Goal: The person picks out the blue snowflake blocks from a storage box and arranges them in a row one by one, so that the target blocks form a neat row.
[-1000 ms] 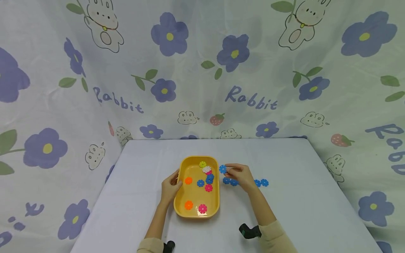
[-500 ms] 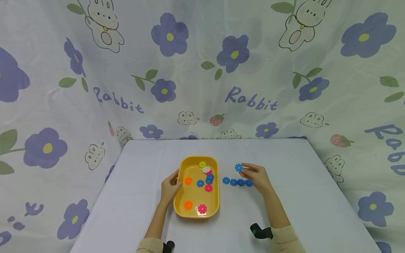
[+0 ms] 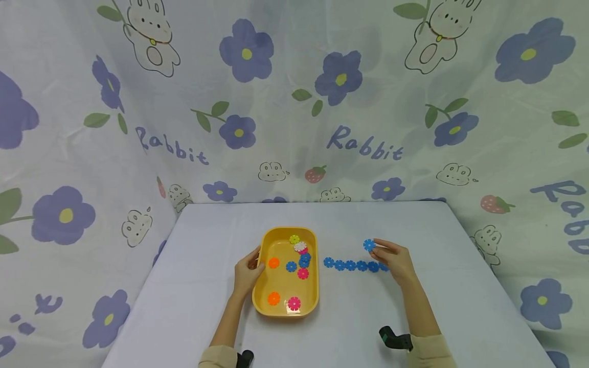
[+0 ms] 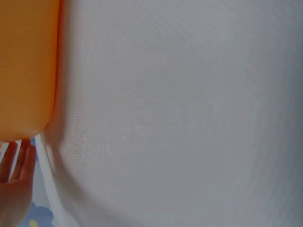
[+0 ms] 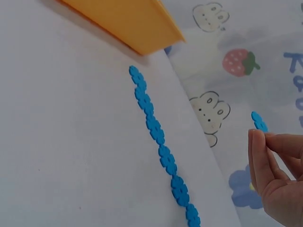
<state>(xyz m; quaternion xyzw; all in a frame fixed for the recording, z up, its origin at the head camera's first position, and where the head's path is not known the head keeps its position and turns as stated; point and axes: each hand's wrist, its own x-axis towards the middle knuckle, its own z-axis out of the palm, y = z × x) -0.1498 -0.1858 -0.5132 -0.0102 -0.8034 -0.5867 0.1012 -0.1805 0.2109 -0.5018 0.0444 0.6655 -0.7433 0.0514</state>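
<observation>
My right hand (image 3: 397,259) pinches a blue snowflake building disc (image 3: 369,245) between thumb and fingertips. The disc is held up over the right end of a row of several blue discs (image 3: 351,266) on the table. In the right wrist view those discs (image 5: 155,129) run edge to edge in a line, away from the tray. My left hand (image 3: 247,275) grips the left side of a yellow tray (image 3: 264,305), its thumb over the rim. Only some fingers of the left hand (image 4: 18,179) show against the tray's side in the left wrist view.
Inside the tray lie loose discs: orange ones (image 3: 274,298), pink ones (image 3: 294,304), blue ones (image 3: 291,267), a white one (image 3: 300,247) and a yellow-green one (image 3: 294,239). A white cloth covers the table (image 3: 359,312); a printed curtain (image 3: 294,122) hangs behind it.
My right hand has moved rightward along the row with the blue disc in its fingertips, uncovering more of the row's middle. The left hand and tray have stayed in place.
</observation>
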